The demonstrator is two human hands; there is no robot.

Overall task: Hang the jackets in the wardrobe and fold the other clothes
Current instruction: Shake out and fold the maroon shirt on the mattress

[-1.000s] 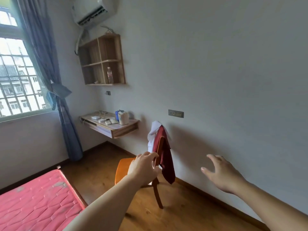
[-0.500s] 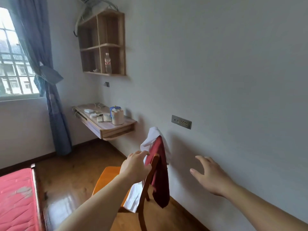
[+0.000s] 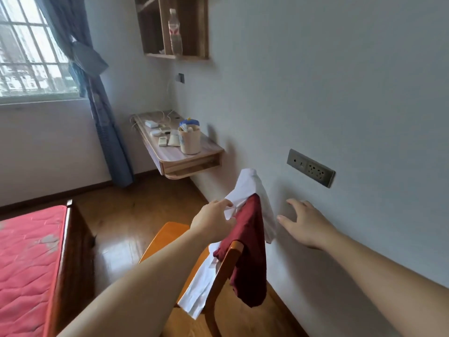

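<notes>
Where the white garment (image 3: 245, 188) and maroon garment (image 3: 250, 244) drape over the chair back (image 3: 226, 266), the left hand (image 3: 213, 222) pinches white cloth; the right hand (image 3: 306, 224) hovers, fingers spread. Both look soft, light, slippery — best gathered in a bunch at the top fold.

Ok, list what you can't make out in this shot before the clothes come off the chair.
- White garment: head view; the dark red garment and left hand cover its middle, so its type is unclear.
- Left hand's fingertips: hidden behind its own knuckles, grip on the white cloth uncertain.
- Chair: legs cut off by the bottom edge.
- Wardrobe: nowhere in frame.
- Small items on the wall desk: too small to identify.
</notes>
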